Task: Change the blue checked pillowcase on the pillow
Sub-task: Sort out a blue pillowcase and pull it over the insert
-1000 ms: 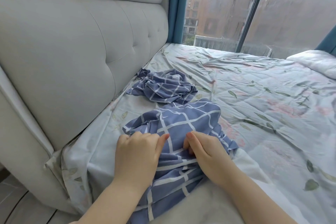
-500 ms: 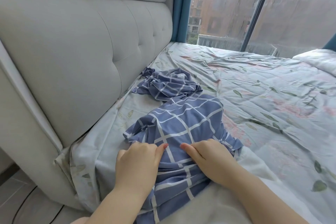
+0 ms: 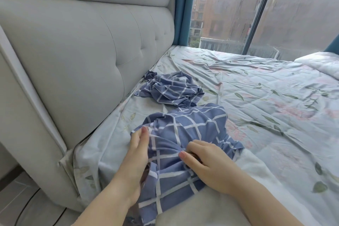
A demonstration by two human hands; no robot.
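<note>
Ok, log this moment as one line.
pillowcase: partly on pillow | right hand: pinches pillowcase | left hand: at its edge, grip unclear | second pillowcase: crumpled by headboard

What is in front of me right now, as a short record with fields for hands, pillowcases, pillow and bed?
left hand: fingers stretched along the left edge of the blue checked pillowcase; grip unclear
right hand: fingers curled, gripping bunched cloth of that pillowcase
pillow: white, near end bare, far end under the held pillowcase
second checked pillowcase: crumpled beside the headboard
bed sheet: leaf print, wrinkled
</note>
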